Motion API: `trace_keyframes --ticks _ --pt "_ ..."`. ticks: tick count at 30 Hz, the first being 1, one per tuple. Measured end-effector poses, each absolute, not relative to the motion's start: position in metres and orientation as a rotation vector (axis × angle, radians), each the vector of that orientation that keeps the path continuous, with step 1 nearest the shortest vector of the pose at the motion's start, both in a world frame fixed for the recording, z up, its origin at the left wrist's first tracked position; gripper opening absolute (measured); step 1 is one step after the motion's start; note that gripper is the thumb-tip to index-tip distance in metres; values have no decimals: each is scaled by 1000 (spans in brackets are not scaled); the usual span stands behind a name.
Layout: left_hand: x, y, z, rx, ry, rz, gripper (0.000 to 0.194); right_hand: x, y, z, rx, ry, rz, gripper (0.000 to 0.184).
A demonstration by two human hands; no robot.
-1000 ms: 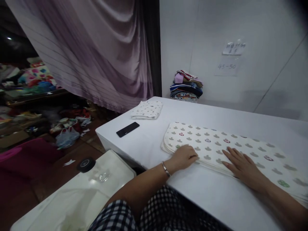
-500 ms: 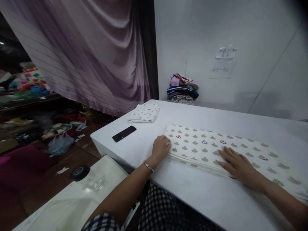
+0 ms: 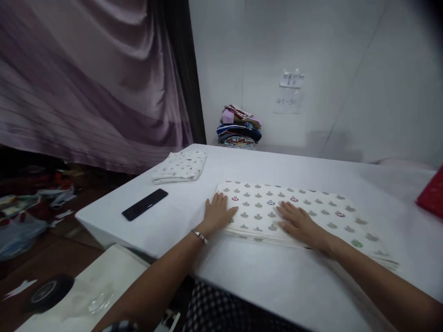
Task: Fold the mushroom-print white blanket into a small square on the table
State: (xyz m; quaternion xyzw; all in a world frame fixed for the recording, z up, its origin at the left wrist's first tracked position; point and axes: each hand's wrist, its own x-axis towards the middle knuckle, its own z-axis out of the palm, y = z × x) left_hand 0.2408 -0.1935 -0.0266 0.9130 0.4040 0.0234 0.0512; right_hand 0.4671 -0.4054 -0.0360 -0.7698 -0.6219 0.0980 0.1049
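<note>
A folded white cloth [image 3: 256, 210] printed with grey, red and green motifs lies flat on the white table [image 3: 277, 272]. On its left end rests my left hand [image 3: 217, 213], fingers spread and flat, with a bracelet at the wrist. My right hand [image 3: 302, 226] lies flat on the near middle of the cloth, its fingers stretched out. Neither hand grips anything. Farther back on the left is a second, smaller folded cloth [image 3: 180, 167], white with small dark prints.
A black phone [image 3: 145, 204] lies near the table's left edge. A stack of folded fabrics [image 3: 238, 128] stands by the wall. At lower left is a lower white surface [image 3: 114, 272] with a dark round object [image 3: 50, 291]. Something red [image 3: 431, 193] shows at far right.
The view has swung to the right. My left hand has gone from curled at the cloth's edge to spread flat on top. My right hand stays flat on the cloth.
</note>
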Motion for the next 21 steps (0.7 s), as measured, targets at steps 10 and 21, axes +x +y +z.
trace_keyframes --ticks 10,21 --pt "311 -154 -26 2876 1187 111 78 514 -326 -34 -2539 -1651 204 71" --pt "307 -143 -44 2863 1195 185 80 564 -359 -18 -2613 -1537 286 70"
